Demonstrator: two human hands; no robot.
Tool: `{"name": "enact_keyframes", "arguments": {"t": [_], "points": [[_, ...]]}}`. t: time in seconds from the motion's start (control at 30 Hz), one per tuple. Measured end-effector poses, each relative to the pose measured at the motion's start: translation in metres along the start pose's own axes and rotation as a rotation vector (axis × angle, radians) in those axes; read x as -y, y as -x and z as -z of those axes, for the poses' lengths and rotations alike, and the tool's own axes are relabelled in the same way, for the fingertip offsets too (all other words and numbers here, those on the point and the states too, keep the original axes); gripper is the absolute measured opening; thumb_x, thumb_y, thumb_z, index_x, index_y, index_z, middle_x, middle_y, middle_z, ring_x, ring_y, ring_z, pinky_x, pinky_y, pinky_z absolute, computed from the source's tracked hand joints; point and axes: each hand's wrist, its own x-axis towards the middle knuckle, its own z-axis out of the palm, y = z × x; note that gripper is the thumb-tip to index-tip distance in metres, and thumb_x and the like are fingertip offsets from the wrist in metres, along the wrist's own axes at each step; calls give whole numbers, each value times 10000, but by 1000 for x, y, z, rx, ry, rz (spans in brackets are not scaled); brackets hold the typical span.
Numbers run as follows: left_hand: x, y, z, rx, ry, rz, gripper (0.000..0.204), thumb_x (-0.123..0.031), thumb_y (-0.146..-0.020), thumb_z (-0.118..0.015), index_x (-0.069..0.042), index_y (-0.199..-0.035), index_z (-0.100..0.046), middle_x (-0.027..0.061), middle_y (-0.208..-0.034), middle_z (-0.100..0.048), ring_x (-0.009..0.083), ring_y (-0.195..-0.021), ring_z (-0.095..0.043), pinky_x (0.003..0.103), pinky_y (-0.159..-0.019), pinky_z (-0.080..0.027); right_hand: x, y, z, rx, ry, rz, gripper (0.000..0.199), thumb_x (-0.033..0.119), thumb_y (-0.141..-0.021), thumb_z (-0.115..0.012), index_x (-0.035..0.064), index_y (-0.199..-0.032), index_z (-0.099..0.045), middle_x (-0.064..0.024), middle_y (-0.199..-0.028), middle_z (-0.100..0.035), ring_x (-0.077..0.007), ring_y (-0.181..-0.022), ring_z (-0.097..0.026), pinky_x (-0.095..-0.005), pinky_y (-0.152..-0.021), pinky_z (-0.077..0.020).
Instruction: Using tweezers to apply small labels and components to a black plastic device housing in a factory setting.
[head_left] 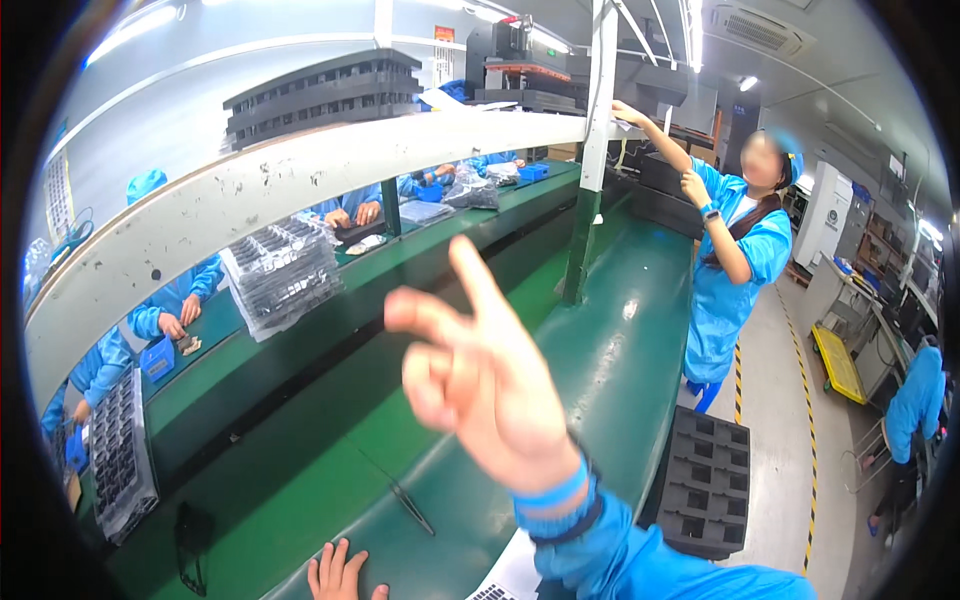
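My right hand (480, 370) is raised over the green bench (380, 555), palm partly showing. Its index finger stretches up while other fingers bend, and nothing is held. A blue band and a dark band circle the wrist. At the lower edge my left hand (340, 575) lies with spread fingers on the bench top, partly cut off by the frame. Between the two hands lies a thin dark tool (410, 508) with a long fine tip; its kind is unclear. Below my right wrist shows part of a white flat thing (512, 566) with rows of black squares.
A white shelf beam (300, 165) and post (598, 120) cross overhead, bearing black trays (325, 95). Co-workers in blue work opposite, near bagged trays (282, 275). A person (735, 230) stands at right, reaching to the shelf. Black foam trays (705, 480) stand beside the bench.
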Motion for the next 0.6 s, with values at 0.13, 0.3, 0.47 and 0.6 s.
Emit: {"name": "enact_keyframes", "arguments": {"t": [0.13, 0.3, 0.47, 0.6], "points": [[5, 5, 0, -24, -4, 19, 531, -302, -934, -653, -77, -1403, -546, 158, -1572, -442, 367, -1488, -342, 546, -1227, -203, 16, -52, 0, -180, -131, -84, 704, 224, -995, -544, 144, -1596, -186, -103, -1264, -596, -164, -739, -504, -287, -578, -419], [6, 4, -2, -33, 4, -6, 521, -299, -937, -649, -76, -1398, -552, 158, -1566, -449, 367, -1483, -345, 544, -1226, -210, -8, 9, -7, -100, -125, -179, 735, 205, -981, -554, 131, -1630, -216, -71, -1112, -610, -121, -678, -453, -258, -565, -385], [4, 6, -3, -59, -5, -23, 515, -307, -950, -642, -74, -1400, -555, 172, -1560, -456, 385, -1466, -367, 549, -1225, -214, -34, 37, -18, 124, -180, -389, 254, 166, -1010, -594, 55, -1236, -562, 12, -769, -526, -71, -609, -419, -223, -556, -342], [1, 6, -2, -28, -15, -16, 522, -282, -954, -655, -63, -1416, -548, 187, -1560, -455, 393, -1468, -367, 554, -1225, -215, -48, 56, -25, 111, -220, -239, 140, 160, -1036, -552, 54, -1117, -594, 12, -719, -512, -67, -602, -418, -237, -535, -326]]}}
